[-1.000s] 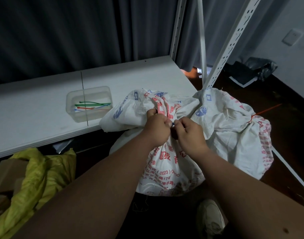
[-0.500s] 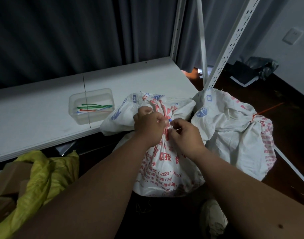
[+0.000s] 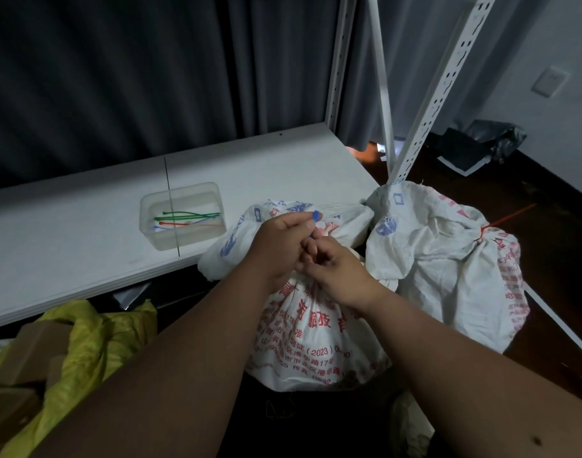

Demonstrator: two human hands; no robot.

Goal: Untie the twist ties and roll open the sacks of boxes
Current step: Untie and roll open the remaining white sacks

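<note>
A white woven sack (image 3: 316, 342) with red print stands on the floor in front of me, its gathered neck under my hands. My left hand (image 3: 283, 241) pinches a blue twist tie (image 3: 315, 215), whose end sticks up above its fingers. My right hand (image 3: 335, 269) is curled at the sack's neck, fingertips against the left hand; what it holds is hidden. A second white sack (image 3: 448, 259) stands to the right, its neck bound with a red tie (image 3: 481, 231).
A clear plastic tub (image 3: 183, 239) with several coloured ties sits on the white shelf board (image 3: 84, 246). A yellow sack (image 3: 94, 338) with cardboard boxes lies at lower left. White slotted rack posts (image 3: 438, 87) rise behind the sacks. Dark floor stretches to the right.
Both hands have lifted a little from the sack's neck. The blue tie's end now shows above my left fingers, where before it was hidden between the hands.
</note>
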